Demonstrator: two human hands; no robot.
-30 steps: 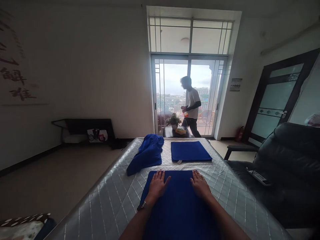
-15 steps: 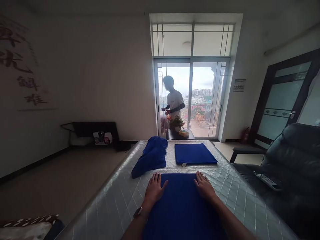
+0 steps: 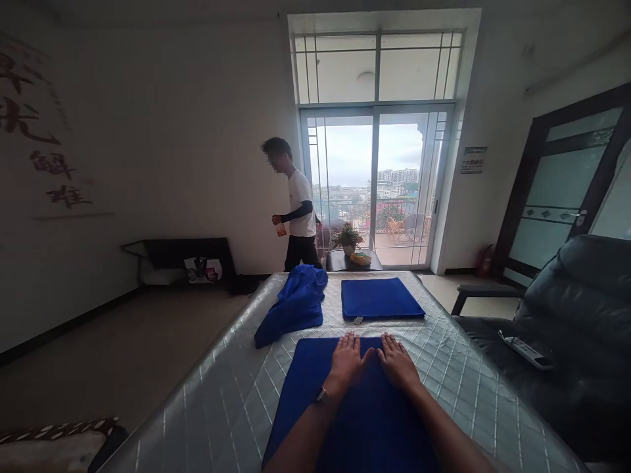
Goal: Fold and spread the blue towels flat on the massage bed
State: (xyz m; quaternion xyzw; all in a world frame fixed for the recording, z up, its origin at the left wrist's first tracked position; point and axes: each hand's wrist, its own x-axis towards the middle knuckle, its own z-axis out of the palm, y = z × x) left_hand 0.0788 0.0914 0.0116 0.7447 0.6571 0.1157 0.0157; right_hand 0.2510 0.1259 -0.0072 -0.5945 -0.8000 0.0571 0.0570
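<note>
A blue cloth (image 3: 305, 394) lies spread flat on the silver quilted table cover (image 3: 221, 394), directly in front of me. My left hand (image 3: 348, 361) rests flat on it near its far edge, fingers stretched out and thumb apart. Close beside it, my right hand (image 3: 398, 362) also lies flat, by the cloth's far edge. Beyond my hands, a folded blue cloth (image 3: 382, 297) with a small white tag lies to the right. A crumpled blue cloth (image 3: 296, 305) sits to the left. My forearms hide part of the near cloth.
A person (image 3: 298, 203) holding an orange bottle walks behind the table. A potted plant (image 3: 348, 236) stands on a dark chair (image 3: 332, 263) at the far end. On the right are a black leather armchair (image 3: 566, 315) and a power strip (image 3: 526, 351).
My left hand has slid right across the cloth, closer to my right hand. The person at the back has moved left, from before the glass door to beside the wall.
</note>
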